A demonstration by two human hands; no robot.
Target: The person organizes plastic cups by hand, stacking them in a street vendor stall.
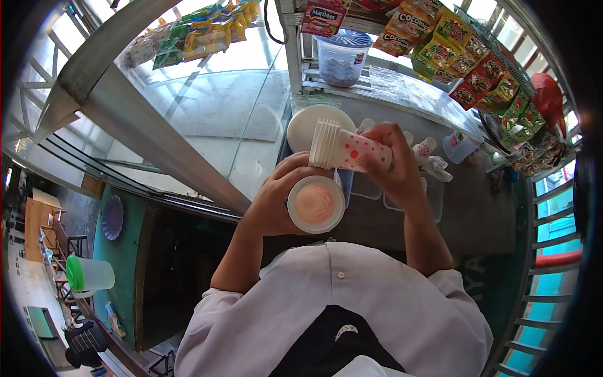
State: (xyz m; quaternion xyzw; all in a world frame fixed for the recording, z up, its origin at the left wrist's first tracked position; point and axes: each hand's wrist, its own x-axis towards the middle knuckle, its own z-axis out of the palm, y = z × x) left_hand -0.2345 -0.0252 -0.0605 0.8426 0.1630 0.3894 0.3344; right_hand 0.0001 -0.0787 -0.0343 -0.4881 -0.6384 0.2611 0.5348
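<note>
A white plastic cup (316,205), seen from its open top with a pinkish inside, is in my left hand (276,191), whose fingers wrap round its side. Just above it, my right hand (399,169) grips a stack of cups (348,149) with pink and red dots, held sideways with the rims toward the left. The rims of the stack are close to my left fingers; whether they touch is unclear. Behind the stack lies a round whitish lid or plate (301,125).
Dotted cups (424,147) and clear containers (433,195) stand right of my hands. A blue-lidded tub (342,60) sits on the ledge. Sachets (440,50) hang above. A glass case with a metal frame (151,125) is at left, beside a green-lidded container (91,275).
</note>
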